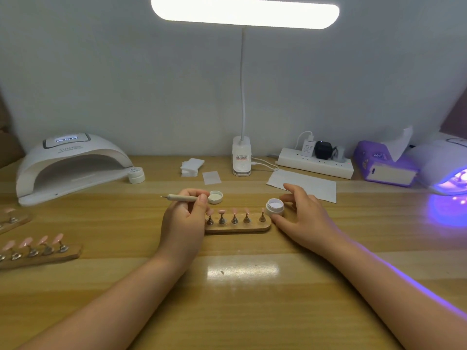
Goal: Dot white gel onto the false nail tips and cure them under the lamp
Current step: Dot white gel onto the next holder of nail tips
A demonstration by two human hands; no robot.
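A small wooden stand [237, 228] at the table's middle carries several pink false nail tips [222, 211] on metal holders. My left hand [183, 218] sits at the stand's left end, gripping a dotting pen [182, 197] that lies level with its metal point to the left. My right hand [302, 218] holds the open white gel jar [275, 210] at the stand's right end, thumb at the front and fingers behind. The jar's lid [215, 197] lies upturned just behind my left hand. A white curing lamp [70, 165] stands at the back left.
Two more wooden stands with pink tips [38, 251] lie at the left edge. A closed white jar [136, 174], wipes [192, 166], a desk lamp base [241, 159], a power strip [316, 162], a tissue box [384, 164] and a second lamp glowing violet [447, 170] line the back.
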